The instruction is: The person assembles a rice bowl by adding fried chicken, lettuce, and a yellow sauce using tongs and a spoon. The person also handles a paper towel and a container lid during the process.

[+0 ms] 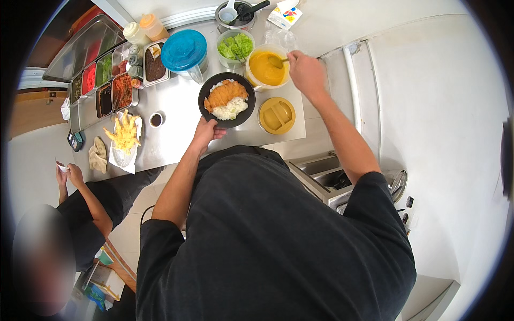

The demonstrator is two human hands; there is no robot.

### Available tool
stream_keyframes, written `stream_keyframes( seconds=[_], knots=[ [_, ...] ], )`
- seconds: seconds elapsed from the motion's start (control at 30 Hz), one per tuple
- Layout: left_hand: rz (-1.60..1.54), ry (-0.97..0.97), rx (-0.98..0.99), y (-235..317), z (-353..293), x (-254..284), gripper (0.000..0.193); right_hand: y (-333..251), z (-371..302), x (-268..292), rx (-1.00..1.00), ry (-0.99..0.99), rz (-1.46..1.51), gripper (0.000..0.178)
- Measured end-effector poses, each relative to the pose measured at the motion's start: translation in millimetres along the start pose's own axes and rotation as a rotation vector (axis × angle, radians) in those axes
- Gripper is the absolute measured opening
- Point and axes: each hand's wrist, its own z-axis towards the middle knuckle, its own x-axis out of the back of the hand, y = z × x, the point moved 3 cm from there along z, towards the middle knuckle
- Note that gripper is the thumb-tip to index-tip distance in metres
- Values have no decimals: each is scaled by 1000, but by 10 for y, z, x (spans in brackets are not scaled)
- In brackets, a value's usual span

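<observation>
One black bowl [246, 113] was near the counter's [179, 131] front edge, the left hand [206, 134] clamped on its rim. Right of the bowl, the right hand [307, 73] gripped one spoon [276, 61] in one sauce tub [259, 85]; bare steel lay open leftward, toward one small cup [156, 120].

From the person's head we look steeply down through a single wide fisheye view, the black shirt [278, 230] close below us and the steel counter [179, 120] just beyond.
</observation>
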Motion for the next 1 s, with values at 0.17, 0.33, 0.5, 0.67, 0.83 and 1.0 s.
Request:
stream_keyframes(
  seconds=[0.17, 0.33, 0.5, 0.67, 0.83, 1.0],
  knots=[
    [-28, 10, -11, -27, 7, 4, 37, -157, -315, -168, 117, -66, 69, 27],
    [-23, 6, 7, -39, 25, 27, 35, 5, 41, 111, 91, -61, 82, 27],
    [-25, 24, -48, -21, 38, 30, 35, -9, -144, -255, 36, -154, -90, 27],
    [12, 75, -150, 36, -94, 125, 37, 160, -162, 144, 20, -93, 188, 29],
    [70, 171, -166, 196, -461, 186, 37, 369, -51, 234, -17, 55, 260, 27],
    [87, 199, -256, 431, -841, 44, 38, 561, -304, -281, -75, 52, 574, 26]
  ],
)
